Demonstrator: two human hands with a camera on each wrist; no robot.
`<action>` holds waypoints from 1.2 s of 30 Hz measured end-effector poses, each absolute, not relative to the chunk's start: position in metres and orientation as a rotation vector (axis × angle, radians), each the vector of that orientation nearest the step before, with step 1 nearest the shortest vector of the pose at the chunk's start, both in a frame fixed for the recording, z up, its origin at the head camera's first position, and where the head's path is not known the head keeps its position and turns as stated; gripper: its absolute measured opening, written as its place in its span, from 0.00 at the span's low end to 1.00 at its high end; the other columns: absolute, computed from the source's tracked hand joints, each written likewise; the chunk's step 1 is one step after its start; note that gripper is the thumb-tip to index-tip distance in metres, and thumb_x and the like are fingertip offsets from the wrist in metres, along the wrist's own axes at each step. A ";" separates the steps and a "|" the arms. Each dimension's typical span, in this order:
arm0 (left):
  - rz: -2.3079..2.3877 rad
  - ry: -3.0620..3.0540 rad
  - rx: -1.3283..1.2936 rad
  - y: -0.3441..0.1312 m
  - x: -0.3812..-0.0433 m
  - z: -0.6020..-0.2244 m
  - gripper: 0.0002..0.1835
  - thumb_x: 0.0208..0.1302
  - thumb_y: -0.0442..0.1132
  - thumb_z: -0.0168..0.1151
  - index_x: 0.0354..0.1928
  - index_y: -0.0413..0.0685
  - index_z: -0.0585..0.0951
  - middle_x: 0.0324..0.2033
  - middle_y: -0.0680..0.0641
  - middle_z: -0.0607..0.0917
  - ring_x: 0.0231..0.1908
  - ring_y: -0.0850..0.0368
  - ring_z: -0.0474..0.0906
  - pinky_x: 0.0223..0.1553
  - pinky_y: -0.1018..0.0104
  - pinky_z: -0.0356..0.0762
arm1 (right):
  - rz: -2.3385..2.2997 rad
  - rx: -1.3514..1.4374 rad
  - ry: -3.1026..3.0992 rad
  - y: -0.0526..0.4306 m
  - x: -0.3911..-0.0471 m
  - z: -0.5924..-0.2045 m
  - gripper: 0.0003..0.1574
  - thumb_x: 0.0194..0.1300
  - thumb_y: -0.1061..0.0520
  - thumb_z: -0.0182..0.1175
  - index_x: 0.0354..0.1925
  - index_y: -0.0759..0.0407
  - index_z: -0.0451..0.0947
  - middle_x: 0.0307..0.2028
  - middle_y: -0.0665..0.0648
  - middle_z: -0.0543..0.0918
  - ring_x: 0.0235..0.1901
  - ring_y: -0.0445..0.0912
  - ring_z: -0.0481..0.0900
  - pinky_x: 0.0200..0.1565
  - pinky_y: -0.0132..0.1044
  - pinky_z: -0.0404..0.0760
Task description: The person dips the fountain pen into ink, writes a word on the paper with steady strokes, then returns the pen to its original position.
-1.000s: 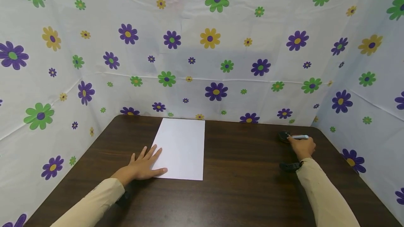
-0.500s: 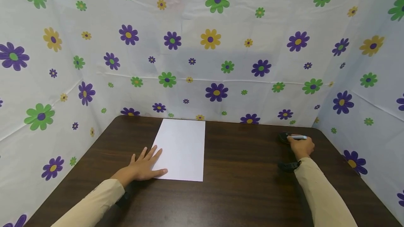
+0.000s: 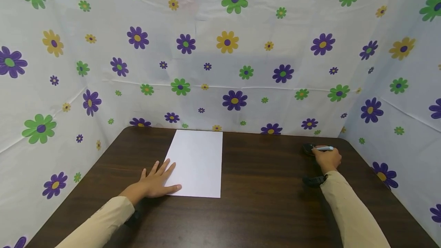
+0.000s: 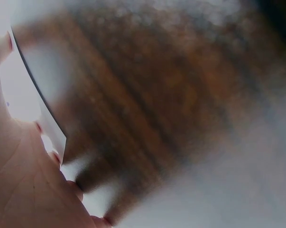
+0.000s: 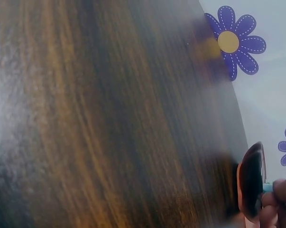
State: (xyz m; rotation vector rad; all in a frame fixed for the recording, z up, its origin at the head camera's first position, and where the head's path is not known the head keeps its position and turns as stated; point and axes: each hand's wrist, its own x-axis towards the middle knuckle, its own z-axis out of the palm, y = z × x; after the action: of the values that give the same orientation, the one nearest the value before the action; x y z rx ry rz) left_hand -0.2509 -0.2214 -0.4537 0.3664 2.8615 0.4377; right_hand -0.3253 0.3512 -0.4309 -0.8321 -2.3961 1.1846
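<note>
Pen (image 3: 325,148) sits pinched in right grip (image 3: 328,160), beside dark object (image 3: 307,149); left grip (image 3: 154,183) spreads across paper (image 3: 201,163).

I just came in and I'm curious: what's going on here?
A person's left grip lies spread over the left edge of the paper. The right grip holds a pen close to a dark thing, too unclear to name, near the table's far right corner. The paper looks blank.

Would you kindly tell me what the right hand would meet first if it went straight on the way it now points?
Most likely the dark rounded object just ahead of the right hand; whether they already touch is unclear.
</note>
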 end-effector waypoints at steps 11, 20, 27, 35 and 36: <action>0.459 2.830 0.377 -0.214 -0.239 -0.432 0.51 0.58 0.71 0.52 0.75 0.49 0.51 0.75 0.38 0.45 0.71 0.27 0.35 0.58 0.22 0.28 | 1.189 -0.816 -2.366 0.352 -0.328 -0.434 0.29 0.63 0.50 0.60 0.54 0.71 0.76 0.55 0.78 0.71 0.57 0.71 0.66 0.61 0.60 0.62; 0.460 2.832 0.374 -0.215 -0.239 -0.433 0.52 0.57 0.71 0.52 0.75 0.49 0.51 0.75 0.37 0.45 0.70 0.27 0.35 0.58 0.21 0.28 | 1.200 -0.689 -2.224 0.337 -0.330 -0.431 0.24 0.61 0.47 0.65 0.50 0.63 0.82 0.44 0.62 0.85 0.51 0.58 0.75 0.54 0.49 0.71; 0.455 2.833 0.379 -0.216 -0.239 -0.433 0.51 0.58 0.71 0.52 0.75 0.49 0.51 0.75 0.38 0.45 0.70 0.27 0.36 0.58 0.21 0.29 | 1.258 -0.575 -2.205 0.299 -0.340 -0.417 0.22 0.56 0.48 0.69 0.44 0.62 0.85 0.28 0.51 0.85 0.33 0.44 0.75 0.36 0.33 0.70; 0.470 2.831 0.382 -0.217 -0.242 -0.435 0.53 0.57 0.72 0.52 0.75 0.49 0.51 0.75 0.38 0.44 0.70 0.27 0.34 0.58 0.22 0.25 | 1.621 -0.202 -2.145 0.236 -0.346 -0.405 0.17 0.59 0.57 0.68 0.42 0.71 0.83 0.23 0.49 0.86 0.24 0.38 0.83 0.29 0.25 0.79; 0.469 2.827 0.377 -0.218 -0.243 -0.437 0.53 0.56 0.73 0.52 0.75 0.50 0.50 0.75 0.39 0.43 0.71 0.27 0.34 0.58 0.23 0.25 | 1.689 -0.158 -2.124 0.228 -0.345 -0.403 0.17 0.59 0.59 0.68 0.42 0.73 0.82 0.22 0.47 0.85 0.24 0.38 0.83 0.29 0.25 0.80</action>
State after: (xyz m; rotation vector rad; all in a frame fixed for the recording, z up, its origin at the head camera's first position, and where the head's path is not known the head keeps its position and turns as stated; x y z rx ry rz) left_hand -0.2426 -0.2179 -0.4368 0.3768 2.8271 0.4687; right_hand -0.3450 0.2277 -0.4028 -0.1584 -2.1243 1.6887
